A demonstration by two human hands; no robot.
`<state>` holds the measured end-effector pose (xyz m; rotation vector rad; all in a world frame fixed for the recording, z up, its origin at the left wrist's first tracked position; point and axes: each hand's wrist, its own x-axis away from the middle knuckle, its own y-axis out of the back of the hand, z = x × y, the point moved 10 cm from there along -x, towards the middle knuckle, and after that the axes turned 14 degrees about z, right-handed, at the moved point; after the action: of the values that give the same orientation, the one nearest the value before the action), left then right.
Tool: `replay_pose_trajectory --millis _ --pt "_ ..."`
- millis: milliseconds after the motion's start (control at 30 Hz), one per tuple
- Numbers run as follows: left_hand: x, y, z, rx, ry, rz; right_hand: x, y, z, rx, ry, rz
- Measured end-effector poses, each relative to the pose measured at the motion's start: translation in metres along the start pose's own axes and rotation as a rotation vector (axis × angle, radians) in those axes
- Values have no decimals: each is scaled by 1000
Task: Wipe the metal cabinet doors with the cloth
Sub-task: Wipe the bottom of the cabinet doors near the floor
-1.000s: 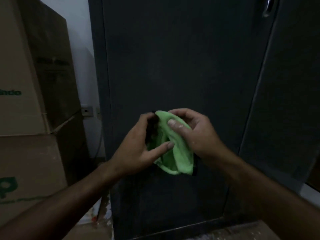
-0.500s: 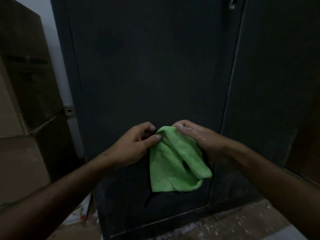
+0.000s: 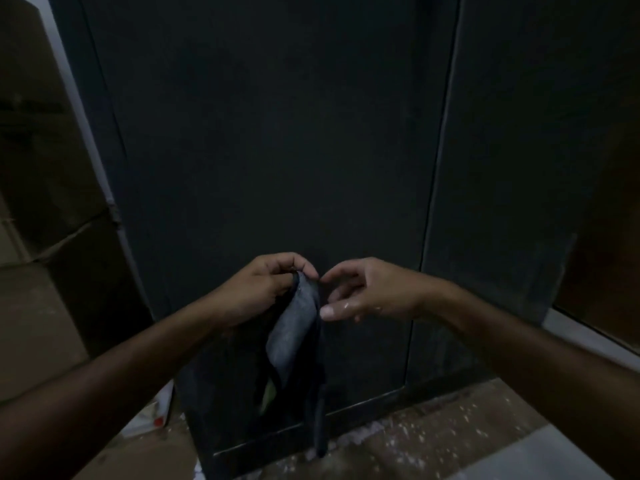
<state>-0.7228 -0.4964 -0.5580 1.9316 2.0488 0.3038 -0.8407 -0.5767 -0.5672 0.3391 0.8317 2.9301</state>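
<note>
Seemingly no wiping was underway: the left hand pinched the hanging cloth, the right hand hovered loose beside it, off the cabinet doors.

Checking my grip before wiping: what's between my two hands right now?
In the head view, the hanging cloth lies between them: the left hand pinches its top, and the right hand is open beside it.

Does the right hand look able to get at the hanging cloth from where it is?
Probably yes. The right hand is open beside the cloth, which hangs from the left hand, with nothing visible between them.
</note>
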Motion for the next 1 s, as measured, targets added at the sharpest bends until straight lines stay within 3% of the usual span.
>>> replay_pose_trajectory --millis 133,533,600,733,867,1000 --pt "3 11 1 103 24 -58 -7 0 -8 126 27 -75" --pt "11 15 6 352 124 -43 -10 -14 -14 -78 111 40" --pt "10 12 8 355 162 46 -12 -16 -12 -133 141 36" --pt "10 0 9 93 220 227 -11 -11 -11 -137 170 2" --pt "7 9 -1 -103 160 212 -2 -12 -20 -362 55 71" --pt "8 17 -10 -167 109 228 1 -31 -36 -134 -119 273"
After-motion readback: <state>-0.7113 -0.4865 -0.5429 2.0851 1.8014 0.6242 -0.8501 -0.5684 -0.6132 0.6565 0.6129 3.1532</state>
